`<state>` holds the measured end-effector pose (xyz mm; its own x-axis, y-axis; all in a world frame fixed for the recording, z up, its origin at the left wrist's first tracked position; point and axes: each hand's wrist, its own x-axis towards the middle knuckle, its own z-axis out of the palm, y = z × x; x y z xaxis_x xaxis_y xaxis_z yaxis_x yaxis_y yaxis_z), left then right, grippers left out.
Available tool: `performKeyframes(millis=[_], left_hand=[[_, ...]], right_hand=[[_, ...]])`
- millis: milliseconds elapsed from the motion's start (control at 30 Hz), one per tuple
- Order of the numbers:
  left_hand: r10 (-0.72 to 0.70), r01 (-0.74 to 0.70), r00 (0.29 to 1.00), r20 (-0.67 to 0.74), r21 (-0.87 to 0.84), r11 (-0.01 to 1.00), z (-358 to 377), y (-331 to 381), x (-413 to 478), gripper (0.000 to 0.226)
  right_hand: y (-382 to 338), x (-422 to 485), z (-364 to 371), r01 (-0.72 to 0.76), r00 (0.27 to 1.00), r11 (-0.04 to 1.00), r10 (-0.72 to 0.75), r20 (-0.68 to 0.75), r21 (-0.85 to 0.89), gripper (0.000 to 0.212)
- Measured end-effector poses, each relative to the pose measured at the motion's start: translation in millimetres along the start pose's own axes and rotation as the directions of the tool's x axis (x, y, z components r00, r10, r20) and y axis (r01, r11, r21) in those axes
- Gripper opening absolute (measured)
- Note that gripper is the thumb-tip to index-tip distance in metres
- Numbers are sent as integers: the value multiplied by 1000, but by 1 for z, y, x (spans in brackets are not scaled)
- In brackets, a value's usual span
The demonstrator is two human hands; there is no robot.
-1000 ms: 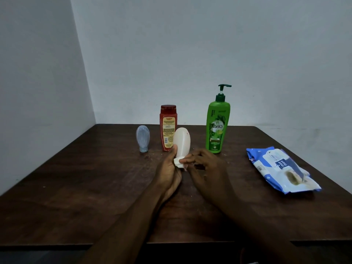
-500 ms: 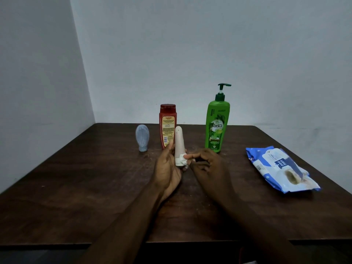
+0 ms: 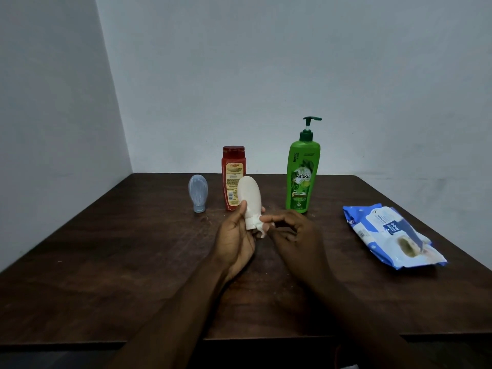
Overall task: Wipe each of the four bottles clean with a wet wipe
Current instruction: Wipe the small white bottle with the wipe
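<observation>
1. One dark wooden table [image 3: 106,262] is seen, set into a corner of pale walls. Four bottles are counted in all: three stood on it, one held above it.
2. One blue-and-white wet wipe pack [image 3: 386,235] is laid flat at 3 o'clock from the held bottle, well apart from it.
3. One green pump bottle [image 3: 302,179] is stood upright at 2 o'clock.
4. Two hands are raised over the table's middle. The left hand [image 3: 235,241] is wrapped round the white bottle's lower part, thumb on its left side. The right hand [image 3: 295,235] is curled, with the wipe pinched at its fingertips.
5. One red bottle [image 3: 232,166] is stood at 11 o'clock, partly hidden behind the held bottle.
6. One white bottle [image 3: 250,198] is held upright, cap down.
7. One small blue-grey bottle [image 3: 198,191] is stood on its cap at 10 o'clock.
8. One white wet wipe [image 3: 262,230] is pressed against the white bottle's cap.
</observation>
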<state>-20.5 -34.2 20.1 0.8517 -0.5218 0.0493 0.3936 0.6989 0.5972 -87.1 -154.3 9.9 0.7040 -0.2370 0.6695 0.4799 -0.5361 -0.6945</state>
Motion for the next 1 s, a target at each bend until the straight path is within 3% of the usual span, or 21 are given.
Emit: performKeyframes(millis=[133,200,400,600,800,1000], left_hand=[[2,-1,1000,-13,85,996,-3,-2,0,45],[4,-2,1000,-16,106,994,-4,-2,0,47],[25,-20,999,-28,173,985,-4,-3,0,43],[56,-75,996,75,271,960,-7,-8,3,41],[55,-87,994,93,388,917,-10,-12,4,29],[59,-101,993,100,491,865,-12,-13,8,27]], right_hand=[[7,2,-2,-219,975,976,219,28,3,16],[7,2,-2,-261,965,964,259,37,49,14],[5,0,-2,-180,983,971,184,-6,158,16],[10,8,-7,-163,980,952,187,-71,258,17],[5,41,-15,-112,986,982,129,-105,151,17],[-13,83,-19,-58,998,998,58,-7,4,15]])
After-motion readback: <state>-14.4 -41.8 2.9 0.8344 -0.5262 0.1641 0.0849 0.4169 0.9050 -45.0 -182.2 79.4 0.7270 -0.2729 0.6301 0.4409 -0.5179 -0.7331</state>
